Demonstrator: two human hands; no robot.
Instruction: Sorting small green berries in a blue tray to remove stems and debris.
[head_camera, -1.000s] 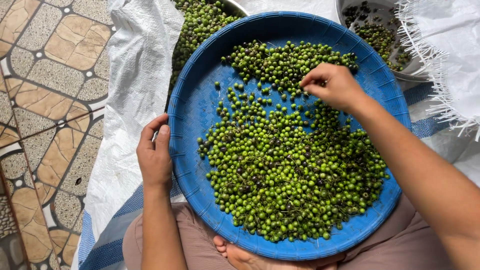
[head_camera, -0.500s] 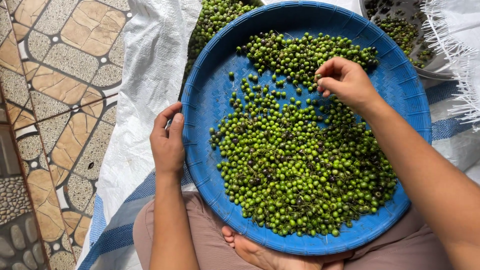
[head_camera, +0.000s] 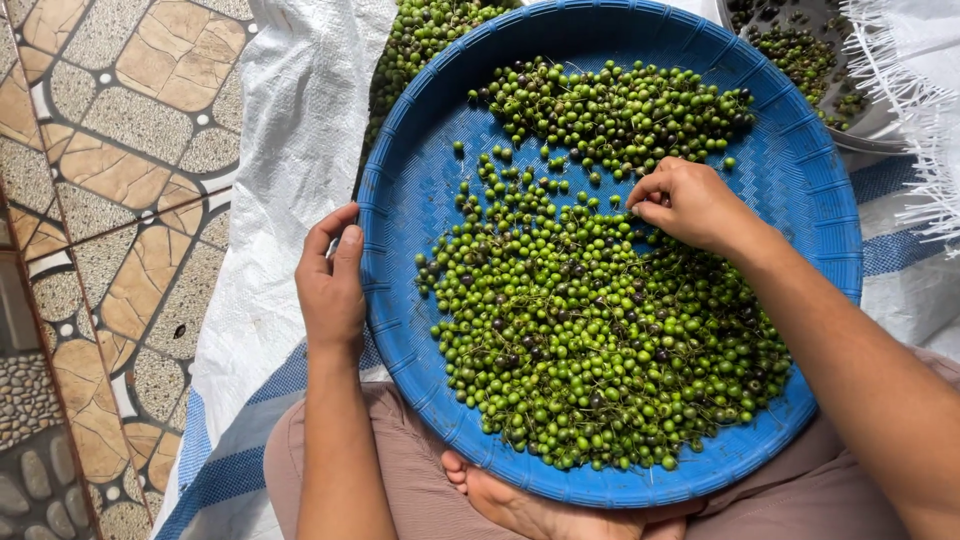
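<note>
A round blue woven tray (head_camera: 410, 200) rests on my lap, filled with small green berries (head_camera: 590, 350), some dark, several on thin stems. A smaller heap of berries (head_camera: 620, 105) lies apart at the tray's far side. My left hand (head_camera: 330, 285) grips the tray's left rim, thumb over the edge. My right hand (head_camera: 685, 203) is over the middle of the tray, fingertips pinched together among the berries between the two heaps; whether a berry is between them is too small to tell.
A white woven sack (head_camera: 290, 150) with blue stripes lies under the tray and holds more green berries (head_camera: 420, 35) at the top. A metal bowl (head_camera: 850, 130) of berries stands at the top right. Patterned tiled floor (head_camera: 100, 200) is on the left.
My right hand has come nearer me, from the far heap down to the edge of the big heap. The left hand keeps its hold on the rim. The view has shifted.
</note>
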